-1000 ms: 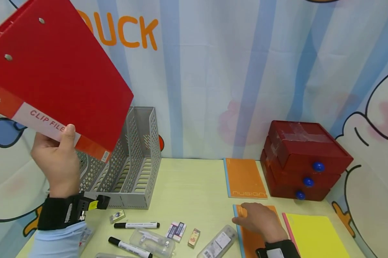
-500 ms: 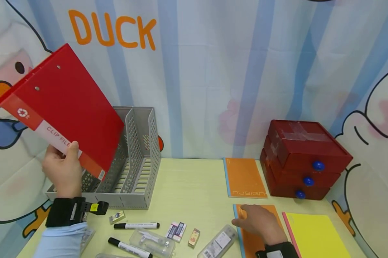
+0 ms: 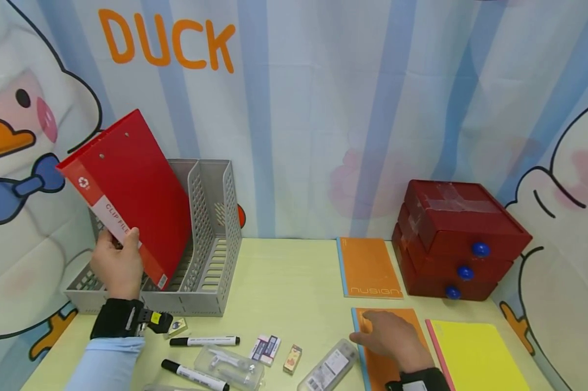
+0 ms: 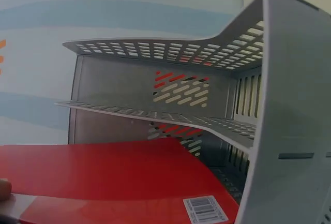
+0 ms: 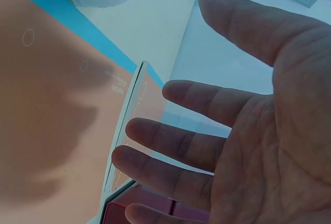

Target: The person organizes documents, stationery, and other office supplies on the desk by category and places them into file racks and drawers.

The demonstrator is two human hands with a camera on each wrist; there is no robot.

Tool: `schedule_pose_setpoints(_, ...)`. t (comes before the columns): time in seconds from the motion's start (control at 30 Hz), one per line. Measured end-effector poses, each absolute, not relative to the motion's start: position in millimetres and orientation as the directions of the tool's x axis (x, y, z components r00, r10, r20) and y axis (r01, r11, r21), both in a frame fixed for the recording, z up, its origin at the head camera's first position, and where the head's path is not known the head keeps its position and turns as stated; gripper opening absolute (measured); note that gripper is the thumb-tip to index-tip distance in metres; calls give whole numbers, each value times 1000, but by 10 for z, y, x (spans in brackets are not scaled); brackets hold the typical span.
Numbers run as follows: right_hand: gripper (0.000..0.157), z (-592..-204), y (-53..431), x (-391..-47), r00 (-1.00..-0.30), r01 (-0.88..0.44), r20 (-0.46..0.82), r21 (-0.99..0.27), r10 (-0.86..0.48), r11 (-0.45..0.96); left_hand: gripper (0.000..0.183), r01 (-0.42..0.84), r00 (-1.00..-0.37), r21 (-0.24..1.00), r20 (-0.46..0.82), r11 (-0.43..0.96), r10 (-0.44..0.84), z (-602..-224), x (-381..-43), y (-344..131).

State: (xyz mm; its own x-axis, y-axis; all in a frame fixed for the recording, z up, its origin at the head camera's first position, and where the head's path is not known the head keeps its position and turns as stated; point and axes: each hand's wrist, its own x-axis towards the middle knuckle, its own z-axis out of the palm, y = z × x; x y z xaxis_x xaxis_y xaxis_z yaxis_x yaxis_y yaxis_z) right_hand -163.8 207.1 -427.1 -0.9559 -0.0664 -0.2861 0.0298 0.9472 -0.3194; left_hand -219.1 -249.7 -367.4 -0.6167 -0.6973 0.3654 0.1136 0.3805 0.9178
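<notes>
A red clip file [image 3: 149,201] is in my left hand [image 3: 119,266], thumb on its printed label and fingers behind. The file leans left, its lower corner down between the walls of the grey perforated file rack [image 3: 196,305]. In the left wrist view the barcode corner of the clip file [image 4: 103,169] lies just inside the rack's front wall [image 4: 295,115], beside a divider. My right hand [image 3: 396,339] is over an orange notebook [image 3: 374,372] with a blue spine. In the right wrist view that hand [image 5: 248,125] has its fingers spread and grips nothing.
Another orange notebook [image 3: 370,269] lies beside a dark red drawer box [image 3: 462,244] with blue knobs. At right is a yellow notebook [image 3: 476,353]. Markers [image 3: 204,341], a clear case [image 3: 230,366], small boxes [image 3: 292,359] and a grey case [image 3: 328,366] lie in front.
My left hand has brought the clip file down and to the right, from above the rack to its lower corner being inside. The right hand has stayed over the orange notebook.
</notes>
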Motion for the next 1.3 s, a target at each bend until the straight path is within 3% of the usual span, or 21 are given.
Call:
schedule_pose_setpoints(0.33,64,-4291,2081,-1644,-954,40,-293,-329,-62,943,51,83,-644,922,339,377,-686,-3959,-2291,-2527)
schedule_pose_setpoints(0.53,63,-4311,2096,-1650,-954,40,-293,-323,-60,946,58,-16,-691,961,189,276,-697,-4206,-2271,-2552)
schedule_pose_setpoints(0.73,62,-4316,2089,-1669,-951,68,-308,-308,-32,949,70,-66,-738,965,124,253,-663,-4136,-2236,-2551)
schedule_pose_setpoints(0.87,62,-4318,2096,-1668,-951,68,-306,-307,-31,949,72,-16,-689,955,204,297,-695,-4024,-2209,-2476)
schedule_pose_setpoints(1.0,61,-4317,2114,-1658,-955,55,-292,-313,-42,948,76,63,-599,888,398,455,-695,-3926,-2190,-2376)
schedule_pose_setpoints(1.17,62,-4321,2122,-1660,-957,47,-286,-305,-45,951,77,109,-501,697,655,709,-566,-3875,-2184,-2265)
schedule_pose_setpoints(1.3,62,-4328,2114,-1680,-951,71,-309,-289,-23,955,75,103,-467,568,753,817,-464,-3863,-2188,-2228)
